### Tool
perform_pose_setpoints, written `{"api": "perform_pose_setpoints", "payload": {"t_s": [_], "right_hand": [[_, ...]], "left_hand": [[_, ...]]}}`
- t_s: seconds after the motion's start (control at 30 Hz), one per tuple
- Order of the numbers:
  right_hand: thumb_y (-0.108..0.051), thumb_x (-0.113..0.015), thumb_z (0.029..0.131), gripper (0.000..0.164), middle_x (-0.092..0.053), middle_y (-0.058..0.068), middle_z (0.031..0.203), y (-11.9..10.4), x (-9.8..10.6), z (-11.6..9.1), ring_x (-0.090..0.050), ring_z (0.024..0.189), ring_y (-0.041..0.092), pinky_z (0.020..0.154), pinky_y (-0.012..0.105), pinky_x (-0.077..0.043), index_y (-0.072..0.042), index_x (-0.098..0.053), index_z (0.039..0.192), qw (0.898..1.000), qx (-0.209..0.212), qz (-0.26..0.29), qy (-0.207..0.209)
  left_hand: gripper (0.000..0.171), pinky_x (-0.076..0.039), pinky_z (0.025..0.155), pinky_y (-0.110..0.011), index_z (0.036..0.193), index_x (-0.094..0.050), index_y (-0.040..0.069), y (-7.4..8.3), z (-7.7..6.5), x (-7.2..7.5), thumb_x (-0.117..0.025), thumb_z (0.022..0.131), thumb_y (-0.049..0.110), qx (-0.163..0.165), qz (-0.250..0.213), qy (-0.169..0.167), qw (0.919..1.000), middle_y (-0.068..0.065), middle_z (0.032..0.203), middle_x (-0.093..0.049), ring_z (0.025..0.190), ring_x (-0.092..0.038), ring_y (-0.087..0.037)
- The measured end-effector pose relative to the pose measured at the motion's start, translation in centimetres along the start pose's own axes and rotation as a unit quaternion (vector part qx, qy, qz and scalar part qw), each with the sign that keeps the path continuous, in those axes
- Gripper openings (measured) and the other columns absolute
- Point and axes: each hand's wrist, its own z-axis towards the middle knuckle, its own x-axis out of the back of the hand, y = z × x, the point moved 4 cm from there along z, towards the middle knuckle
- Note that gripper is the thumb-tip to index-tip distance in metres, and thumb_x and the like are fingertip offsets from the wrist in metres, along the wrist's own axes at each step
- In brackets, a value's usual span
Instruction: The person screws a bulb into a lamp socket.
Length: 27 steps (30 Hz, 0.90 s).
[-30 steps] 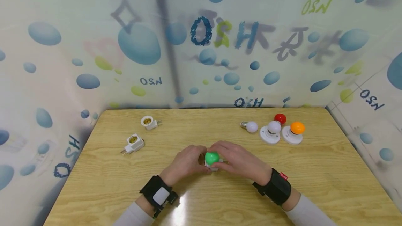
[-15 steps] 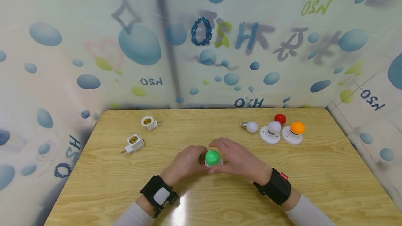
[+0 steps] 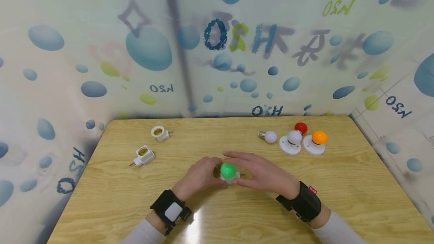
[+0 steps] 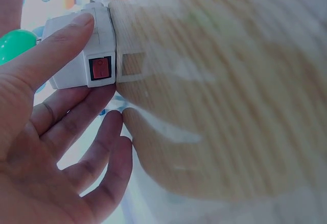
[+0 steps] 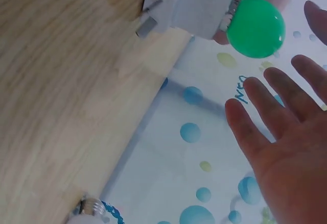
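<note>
A green bulb [image 3: 228, 170] stands upright in a white plug-in lamp socket [image 4: 104, 40] at the middle of the table. My left hand [image 3: 202, 173] grips this socket from the left, thumb on one side and fingers on the other. A red rocker switch [image 4: 100, 68] shows on the socket's side. Metal prongs [image 5: 148, 26] stick out of its right end. Just right of the bulb is my right hand [image 3: 259, 171], fingers extended and thumb spread. In the right wrist view a gap shows between those fingers and the bulb.
Two plug-in sockets, one round [image 3: 159, 133] and one boxy [image 3: 144, 155], lie at left. At back right are a loose white bulb [image 3: 270, 137], a red bulb [image 3: 301, 127], and white [image 3: 294, 137] and orange [image 3: 319, 137] bulbs on round bases. A patterned curtain [image 3: 190, 85] hangs behind.
The right hand's fingers, earlier close around the green bulb, have spread, and the hand has shifted slightly right. The left hand keeps its grip on the socket.
</note>
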Motion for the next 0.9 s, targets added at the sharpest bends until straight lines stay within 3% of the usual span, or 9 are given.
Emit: {"api": "perform_pose_setpoints", "payload": {"t_s": [0.2,0.43,0.73,0.9], "right_hand": [[-0.031,-0.059,0.096,0.053,-0.041,-0.001,0.149,0.1,-1.0,0.2,-0.044,0.13,0.016,0.099,0.034,-0.043,-0.015,-0.047,0.145,1.0,0.007,0.006,-0.024],[-0.021,-0.062,0.094,0.044,-0.053,0.002,0.137,0.2,-1.2,0.5,-0.051,0.122,0.015,0.095,0.032,-0.046,-0.01,-0.055,0.136,1.0,0.024,0.008,0.006],[-0.038,-0.069,0.086,0.041,-0.052,-0.008,0.111,0.5,-1.6,0.9,-0.048,0.095,0.004,0.081,0.021,-0.047,-0.015,-0.058,0.118,0.998,0.004,-0.023,0.06],[-0.055,-0.064,0.082,0.055,-0.051,-0.008,0.112,0.7,-1.8,1.2,-0.048,0.097,0.004,0.084,0.023,-0.047,-0.015,-0.057,0.12,0.997,-0.01,-0.043,0.06]], "left_hand": [[0.062,-0.046,0.062,-0.027,0.122,-0.064,0.017,0.1,0.0,-0.1,-0.082,0.069,0.042,0.001,0.0,-0.008,1.0,0.01,0.09,-0.063,0.079,-0.055,-0.008],[0.056,-0.046,0.063,-0.027,0.115,-0.066,0.016,0.0,0.0,0.0,-0.083,0.068,0.041,0.005,0.0,-0.006,1.0,0.01,0.091,-0.064,0.08,-0.055,-0.008],[0.04,-0.045,0.061,-0.025,0.098,-0.066,0.02,0.1,0.0,0.0,-0.083,0.068,0.041,-0.004,0.0,0.003,1.0,0.013,0.086,-0.061,0.075,-0.053,-0.008],[0.037,-0.045,0.062,-0.026,0.095,-0.065,0.021,0.0,0.0,0.0,-0.081,0.07,0.042,-0.003,0.004,0.007,1.0,0.011,0.084,-0.06,0.075,-0.052,-0.009]]}}
